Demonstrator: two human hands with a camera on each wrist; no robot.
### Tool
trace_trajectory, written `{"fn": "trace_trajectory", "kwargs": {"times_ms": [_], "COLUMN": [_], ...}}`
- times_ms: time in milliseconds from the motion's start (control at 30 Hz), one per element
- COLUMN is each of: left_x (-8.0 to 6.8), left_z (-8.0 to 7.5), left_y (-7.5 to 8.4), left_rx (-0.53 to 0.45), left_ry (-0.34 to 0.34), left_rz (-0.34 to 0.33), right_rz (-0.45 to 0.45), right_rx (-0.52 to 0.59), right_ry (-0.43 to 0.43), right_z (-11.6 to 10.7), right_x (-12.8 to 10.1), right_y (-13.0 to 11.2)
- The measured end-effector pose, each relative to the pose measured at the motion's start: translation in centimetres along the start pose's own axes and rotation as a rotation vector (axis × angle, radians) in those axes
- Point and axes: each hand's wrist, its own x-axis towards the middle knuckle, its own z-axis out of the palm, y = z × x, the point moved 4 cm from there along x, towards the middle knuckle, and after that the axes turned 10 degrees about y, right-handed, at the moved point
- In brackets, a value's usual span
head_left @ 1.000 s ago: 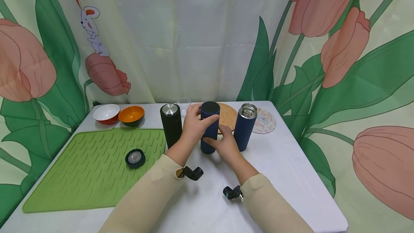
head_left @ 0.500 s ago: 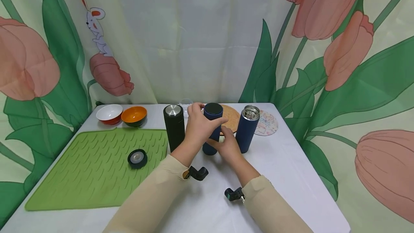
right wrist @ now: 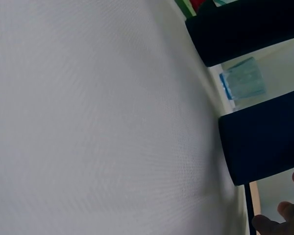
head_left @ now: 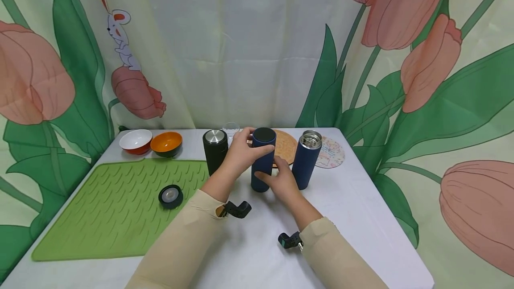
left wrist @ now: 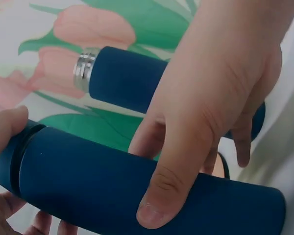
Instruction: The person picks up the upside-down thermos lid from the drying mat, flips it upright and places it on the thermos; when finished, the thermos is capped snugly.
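Observation:
Upright in the middle of the table is a dark blue thermos [head_left: 263,166] with a black-topped lid [head_left: 264,134]. My left hand [head_left: 241,153] grips it near the top, thumb in front and fingers round the lid; its fingertips show at the lower left of the left wrist view. Lower down, my right hand [head_left: 283,182] holds the body, its thumb [left wrist: 159,205] lying along the blue wall. A second blue thermos [head_left: 307,164], its steel mouth uncovered, stands just right of that hand. To the left, partly behind my left hand, is a black thermos [head_left: 215,150] with a silver-topped lid.
A loose black lid [head_left: 170,196] rests on the green mat [head_left: 100,217] at left. Behind the mat are a white-and-red bowl [head_left: 136,141] and an orange bowl [head_left: 166,143]. A clear glass [head_left: 230,129], a cork mat [head_left: 286,144] and a patterned round mat [head_left: 331,153] lie toward the back.
My left hand turned clockwise-looking across the thermos top half a second ago, thumb to the right; now thumb and wrist are back to the left. The right hand and thermos stay nearly still.

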Motion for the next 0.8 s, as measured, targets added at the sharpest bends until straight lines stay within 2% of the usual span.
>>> {"fn": "trace_trajectory", "kwargs": {"times_ms": [67, 233, 300, 400, 567, 633, 700, 800], "left_x": [-0.1, -0.7, -0.8, -0.7, -0.2, -0.1, -0.2, -0.5], "left_z": [0.1, 0.6, 0.6, 0.5, -0.4, -0.6, -0.5, 0.0], "left_y": [0.1, 0.4, 0.5, 0.3, 0.0, 0.1, 0.3, 0.7], "left_rx": [0.051, 0.253, 0.28, 0.245, 0.032, -0.01, 0.01, 0.111], "left_ry": [0.035, 0.189, 0.222, 0.199, 0.005, -0.05, -0.044, 0.05], "left_rz": [0.016, 0.102, 0.13, 0.14, 0.051, 0.021, 0.022, 0.044], "right_rz": [-0.001, -0.015, -0.018, -0.015, 0.002, 0.013, 0.018, 0.012], "right_rx": [-0.003, -0.003, -0.004, 0.001, 0.016, 0.014, 0.007, 0.001], "right_ry": [-0.002, 0.0, -0.001, -0.005, -0.019, -0.023, -0.023, -0.02], "right_z": [-0.1, -0.1, -0.1, 0.0, 0.0, 0.0, -0.1, -0.1], "right_x": [0.0, 0.0, 0.0, 0.0, 0.0, 0.0, 0.0, 0.0], "right_y": [0.0, -0.2, -0.2, -0.2, -0.4, -0.4, -0.4, -0.3]}}
